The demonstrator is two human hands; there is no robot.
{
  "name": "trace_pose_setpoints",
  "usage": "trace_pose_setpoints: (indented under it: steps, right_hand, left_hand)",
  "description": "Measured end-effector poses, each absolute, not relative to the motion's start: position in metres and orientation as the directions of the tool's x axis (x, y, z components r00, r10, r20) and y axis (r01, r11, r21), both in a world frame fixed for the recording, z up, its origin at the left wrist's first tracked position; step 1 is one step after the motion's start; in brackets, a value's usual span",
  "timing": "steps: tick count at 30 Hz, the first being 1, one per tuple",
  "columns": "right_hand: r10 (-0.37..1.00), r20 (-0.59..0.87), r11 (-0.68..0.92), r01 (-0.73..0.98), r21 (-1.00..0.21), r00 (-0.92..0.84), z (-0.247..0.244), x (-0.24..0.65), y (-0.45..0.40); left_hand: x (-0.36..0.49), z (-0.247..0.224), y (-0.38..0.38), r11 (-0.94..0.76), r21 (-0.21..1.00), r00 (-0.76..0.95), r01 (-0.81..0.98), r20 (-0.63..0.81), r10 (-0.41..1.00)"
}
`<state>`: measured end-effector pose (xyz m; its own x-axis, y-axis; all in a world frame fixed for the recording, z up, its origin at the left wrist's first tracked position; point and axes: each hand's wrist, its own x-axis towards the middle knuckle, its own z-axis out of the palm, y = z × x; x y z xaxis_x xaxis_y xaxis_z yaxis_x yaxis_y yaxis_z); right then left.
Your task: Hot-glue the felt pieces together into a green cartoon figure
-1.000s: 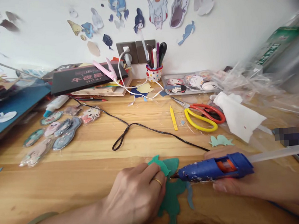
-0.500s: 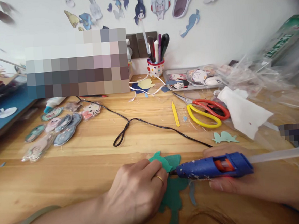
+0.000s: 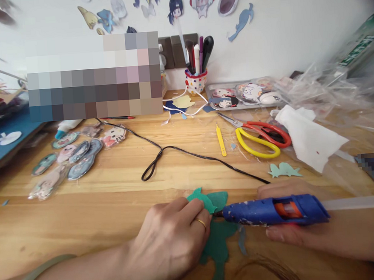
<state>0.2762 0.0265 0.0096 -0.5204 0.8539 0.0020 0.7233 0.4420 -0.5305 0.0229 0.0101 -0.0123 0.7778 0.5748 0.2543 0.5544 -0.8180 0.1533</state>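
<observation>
Unreadable lettering [image 3: 358, 50] on green label [image 3: 373, 29]

White-flecked blue glue gun [image 3: 252, 212], roughly level; its dark nozzle [image 3: 218, 214] meets green cutouts [image 3: 217, 240] on the worktop [image 3: 92, 215].

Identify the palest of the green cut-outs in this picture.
The mint-green cut-out, lying between the scissors and the right hand. The bright green cut-out and the teal cut-out, both at the left hand, are deeper in colour.

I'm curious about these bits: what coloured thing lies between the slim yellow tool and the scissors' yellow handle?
A small blue scrap lies between the slim yellow tool and the scissors, in the head view.
</observation>
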Motion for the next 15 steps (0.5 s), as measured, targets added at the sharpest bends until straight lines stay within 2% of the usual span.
trace_pose_setpoints:
  steps: [3,7,15]
  right_hand:
    - [0.777,0.073,0.589,0.683,-0.432,-0.625,0.0115,0.2758,0.0262]
    - [0.775,0.19,0.625,0.688,-0.37,-0.602,0.0078,0.2793,0.0248]
    - [0.782,0.124,0.607,0.701,-0.374,-0.611,0.0075,0.2822,0.0288]
  left_hand:
    - [0.0227,-0.0117,0.0104,-0.817,0.162,0.776,0.553,0.256,0.576]
    - [0.0233,-0.0112,0.0109,-0.818,0.177,0.781,0.548,0.243,0.576]
    - [0.0227,-0.0105,0.0096,-0.835,0.16,0.797,0.526,0.248,0.55]
